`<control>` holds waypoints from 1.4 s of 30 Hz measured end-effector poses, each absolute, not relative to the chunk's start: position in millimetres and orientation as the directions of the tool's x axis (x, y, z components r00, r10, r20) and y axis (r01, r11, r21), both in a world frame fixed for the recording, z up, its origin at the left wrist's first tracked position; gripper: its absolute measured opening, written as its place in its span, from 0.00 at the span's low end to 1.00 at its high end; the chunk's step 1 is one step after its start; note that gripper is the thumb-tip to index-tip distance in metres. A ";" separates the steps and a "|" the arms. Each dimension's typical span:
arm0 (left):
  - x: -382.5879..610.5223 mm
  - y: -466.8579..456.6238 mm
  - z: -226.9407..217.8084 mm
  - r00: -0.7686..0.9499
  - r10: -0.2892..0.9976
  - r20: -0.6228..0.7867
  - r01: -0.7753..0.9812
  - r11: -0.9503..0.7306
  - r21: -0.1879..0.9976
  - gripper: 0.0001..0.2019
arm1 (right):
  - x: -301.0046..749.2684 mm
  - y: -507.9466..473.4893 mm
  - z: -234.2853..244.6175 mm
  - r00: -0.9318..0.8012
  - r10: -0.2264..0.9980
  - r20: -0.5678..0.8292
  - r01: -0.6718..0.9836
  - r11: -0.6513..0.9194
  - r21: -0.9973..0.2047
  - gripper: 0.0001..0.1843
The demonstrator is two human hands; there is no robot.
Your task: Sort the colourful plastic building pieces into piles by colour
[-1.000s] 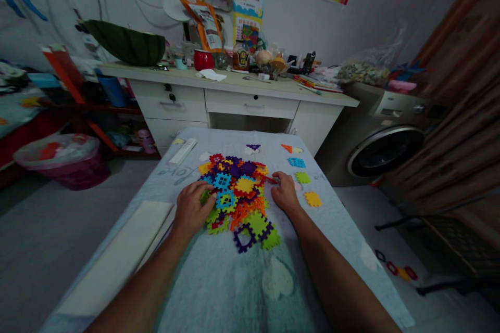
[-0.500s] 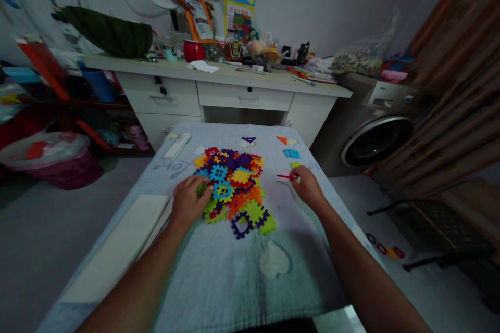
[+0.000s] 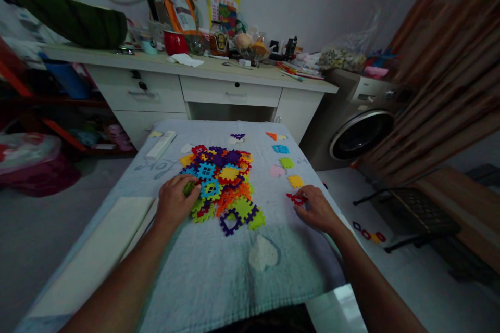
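In the head view, the right hand (image 3: 315, 209) grips a red piece (image 3: 296, 199) at the worktop's (image 3: 273, 239) right side, near a yellow square (image 3: 296, 181); fingers hide its right end. The left hand (image 3: 175, 200) curls around a mostly covered green piece (image 3: 189, 188) at the left edge of the pile (image 3: 228, 173); I cannot tell whether it grips. The red piece's long axis runs roughly left to right, its free end toward the pile. A pink bin (image 3: 42, 170), cut off at left, holds blurred contents in a pale liner (image 3: 27, 141).
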State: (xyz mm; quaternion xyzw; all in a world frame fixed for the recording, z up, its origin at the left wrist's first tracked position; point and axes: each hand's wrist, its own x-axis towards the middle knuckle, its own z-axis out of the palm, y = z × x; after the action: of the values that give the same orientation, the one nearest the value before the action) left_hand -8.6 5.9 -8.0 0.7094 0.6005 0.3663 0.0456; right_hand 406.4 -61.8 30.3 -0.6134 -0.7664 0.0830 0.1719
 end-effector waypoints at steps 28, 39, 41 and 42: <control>-7.1 -1.4 -1.2 -0.037 0.877 0.479 0.837 -0.235 0.494 0.13 | 274.7 -50.9 44.6 -0.525 0.837 0.155 0.693 0.526 -0.492 0.30; -8.6 2.1 -6.3 -0.014 0.876 0.483 0.847 -0.246 0.471 0.13 | 271.2 -47.5 35.0 -0.480 0.874 0.074 0.755 0.455 -0.472 0.36; -9.2 2.7 -6.8 -0.006 0.874 0.485 0.849 -0.252 0.464 0.13 | 271.4 -46.5 35.9 -0.471 0.878 0.086 0.754 0.451 -0.478 0.36; -9.4 2.9 -7.1 -0.004 0.873 0.487 0.850 -0.254 0.462 0.13 | 272.7 -45.8 36.8 -0.463 0.881 0.096 0.753 0.448 -0.482 0.36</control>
State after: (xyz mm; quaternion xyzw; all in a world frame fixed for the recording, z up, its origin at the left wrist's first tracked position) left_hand -9.4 2.9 -7.1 0.7054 0.6107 0.3594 0.0165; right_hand 272.7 -45.8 36.8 -0.4899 -0.8339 0.1897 0.1692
